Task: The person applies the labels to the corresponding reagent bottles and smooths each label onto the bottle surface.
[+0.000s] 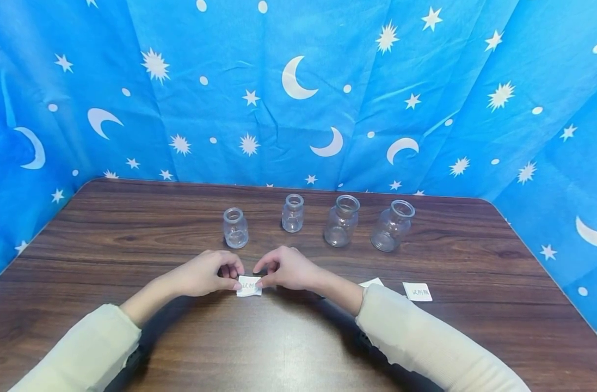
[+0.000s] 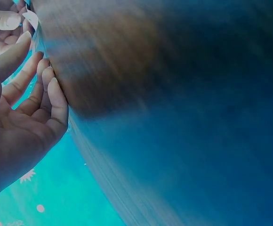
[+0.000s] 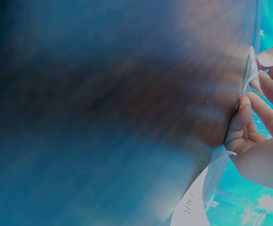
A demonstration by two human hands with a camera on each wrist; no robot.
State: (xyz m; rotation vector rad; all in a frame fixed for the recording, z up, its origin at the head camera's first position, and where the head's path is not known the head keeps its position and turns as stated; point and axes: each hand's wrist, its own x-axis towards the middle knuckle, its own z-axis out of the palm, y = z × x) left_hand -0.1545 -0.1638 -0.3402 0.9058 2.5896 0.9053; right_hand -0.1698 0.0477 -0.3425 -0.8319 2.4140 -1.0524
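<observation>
Right between my two hands, just above or on the wooden tabletop (image 1: pixel 278 348), sits a small white label (image 1: pixel 250 289) with handwriting. My left hand (image 1: pixel 205 275) pinches its left edge, and my right hand (image 1: pixel 289 269) pinches its right edge, fingers curled. Beyond stand two small glass jars (image 1: pixel 292 220) and two larger ones (image 1: pixel 340 231). Two more papers (image 1: pixel 417 292) lie to the right, one partly behind my forearm (image 1: pixel 339 291).

A small white paper label (image 1: pixel 250 286) bearing dark Chinese characters, its lower edge uneven, faces upward between the left hand (image 1: pixel 203 275) and right hand (image 1: pixel 289 268), its ends at their thumbs.
</observation>
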